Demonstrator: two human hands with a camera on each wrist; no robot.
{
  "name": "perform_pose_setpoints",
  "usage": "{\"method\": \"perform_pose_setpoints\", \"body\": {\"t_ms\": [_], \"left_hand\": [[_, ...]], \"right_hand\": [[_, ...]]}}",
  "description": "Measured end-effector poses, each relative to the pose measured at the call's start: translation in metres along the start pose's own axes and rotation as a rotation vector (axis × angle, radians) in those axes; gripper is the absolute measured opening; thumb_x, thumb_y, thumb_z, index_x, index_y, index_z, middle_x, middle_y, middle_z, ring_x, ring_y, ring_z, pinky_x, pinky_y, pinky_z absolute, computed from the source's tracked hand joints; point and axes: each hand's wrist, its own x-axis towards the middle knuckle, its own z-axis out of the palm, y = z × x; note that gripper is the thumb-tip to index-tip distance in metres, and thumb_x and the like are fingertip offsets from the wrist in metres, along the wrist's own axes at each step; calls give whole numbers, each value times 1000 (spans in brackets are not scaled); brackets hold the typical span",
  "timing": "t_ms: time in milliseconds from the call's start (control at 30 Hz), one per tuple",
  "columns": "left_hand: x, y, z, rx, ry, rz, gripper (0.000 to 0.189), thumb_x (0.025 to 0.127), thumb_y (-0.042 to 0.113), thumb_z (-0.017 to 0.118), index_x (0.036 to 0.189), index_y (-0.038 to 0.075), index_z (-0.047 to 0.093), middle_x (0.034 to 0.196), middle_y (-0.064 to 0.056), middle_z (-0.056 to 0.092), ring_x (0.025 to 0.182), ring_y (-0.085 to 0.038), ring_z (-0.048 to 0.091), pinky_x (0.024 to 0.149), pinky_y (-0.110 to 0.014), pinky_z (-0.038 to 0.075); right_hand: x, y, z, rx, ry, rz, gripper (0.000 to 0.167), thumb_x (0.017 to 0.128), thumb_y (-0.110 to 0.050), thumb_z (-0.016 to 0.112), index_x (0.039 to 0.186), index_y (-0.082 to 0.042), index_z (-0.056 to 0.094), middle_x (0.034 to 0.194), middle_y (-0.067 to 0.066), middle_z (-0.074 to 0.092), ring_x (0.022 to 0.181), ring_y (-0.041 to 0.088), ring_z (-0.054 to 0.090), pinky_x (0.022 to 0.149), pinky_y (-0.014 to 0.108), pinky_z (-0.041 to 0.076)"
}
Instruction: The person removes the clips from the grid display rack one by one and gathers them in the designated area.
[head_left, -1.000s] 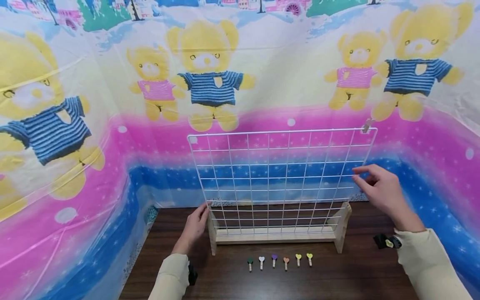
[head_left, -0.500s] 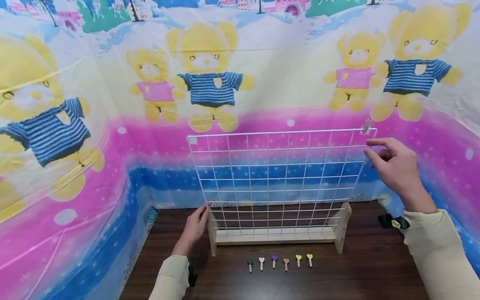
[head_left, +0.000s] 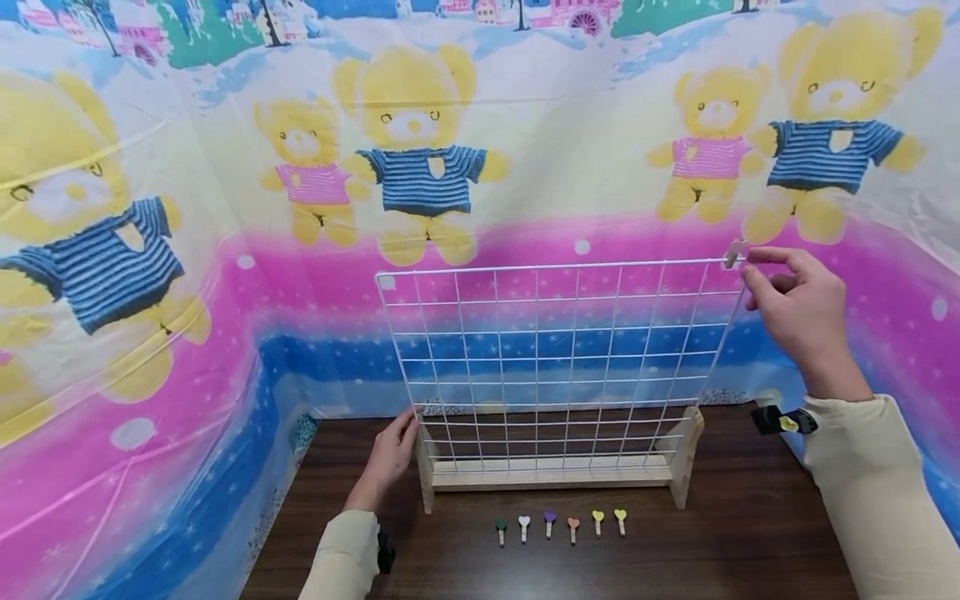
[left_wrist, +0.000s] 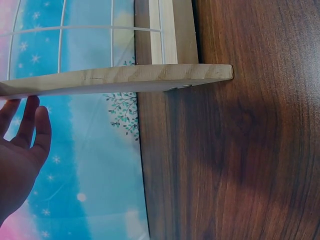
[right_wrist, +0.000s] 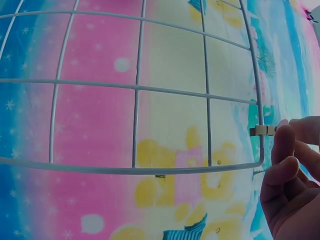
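My right hand (head_left: pixel 806 312) is at the top right corner of a white wire grid (head_left: pixel 555 358). Its thumb and index finger pinch the outer end of a small wooden clothespin (right_wrist: pixel 261 130), which is clipped over the grid's top wire. The fingertips partly cover the clothespin's end. My left hand (head_left: pixel 392 452) stays low at the left side of the wooden stand (head_left: pixel 551 477) that bears the grid. In the left wrist view, its extended fingertips touch the outer face of the wooden side panel (left_wrist: pixel 115 77). The thumb is out of sight there.
In front of the stand, several heart-topped mini clothespins lie in a row on the dark wooden table (head_left: pixel 675 558): green (head_left: pixel 501 532), white (head_left: pixel 523 528), purple (head_left: pixel 549 524), orange (head_left: pixel 573 530) and yellow ones (head_left: pixel 597 522). A bear-print cloth (head_left: pixel 570 167) hangs behind.
My right hand has risen from beside the grid's right edge to the clothespin at the top corner and now pinches it. The left hand has stayed at the stand.
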Motion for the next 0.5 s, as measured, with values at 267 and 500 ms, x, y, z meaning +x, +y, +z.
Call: {"method": "perform_pose_setpoints", "body": {"t_ms": [267,500], "left_hand": [[0,-1,0,2,-10,-12,35,103,19,42,136,18,52,119,-15,61,76,-21,51,67,-37,42],[1,-2,0,5,-4,-10,34,103,19,42,135,18,53,116,-13,62,71,-20,48,66,-36,41]], "right_hand": [[11,-5,1,-13,-50,68,47,93,-36,60,135,-18,54,104,-3,62,58,3,58,53,15,45],[17,-11,5,30,-101,30,45,96,-34,54,136,-13,54,98,1,59,55,6,57,51,16,46]]}}
